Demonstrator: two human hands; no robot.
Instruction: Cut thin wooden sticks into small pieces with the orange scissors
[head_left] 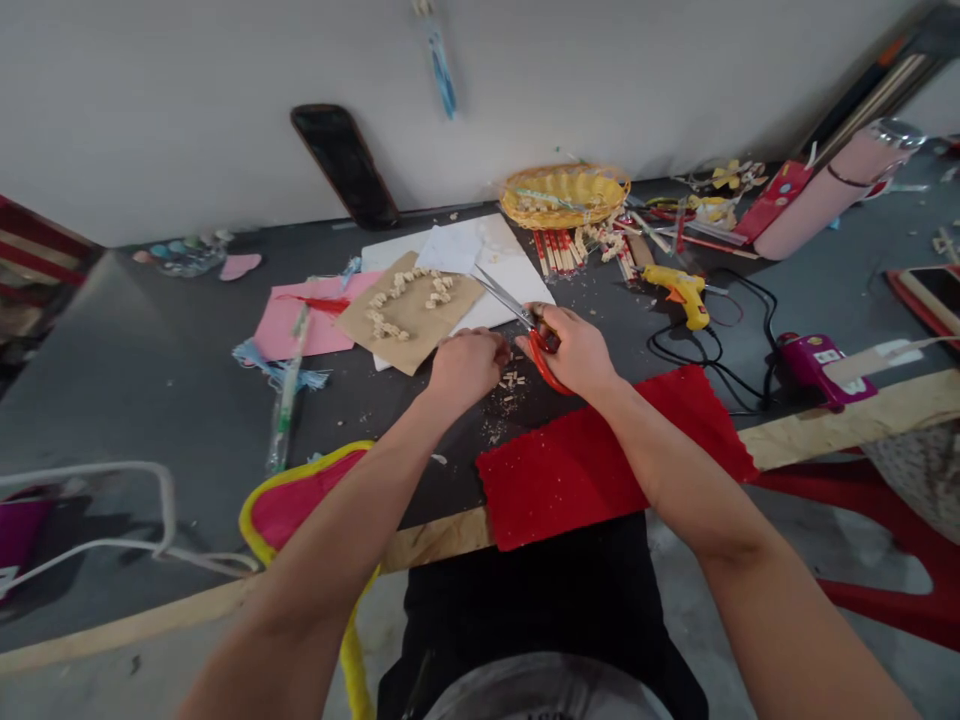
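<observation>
My right hand grips a pair of scissors by the orange handles. Their blades point away to the upper left, over the white sheet. My left hand is closed, its fingers curled down close to the table; whatever they hold is hidden. Short cut wooden bits and crumbs lie between my hands. Just beyond my left hand, a brown paper square carries small pale knotted pieces in a curve. A small white paper overlaps its far corner.
Red felt lies at the front edge. A yellow glue gun with a black cord sits right, near a purple power socket. Behind are a wicker basket, red-tipped sticks, a leaning phone and a pink bottle.
</observation>
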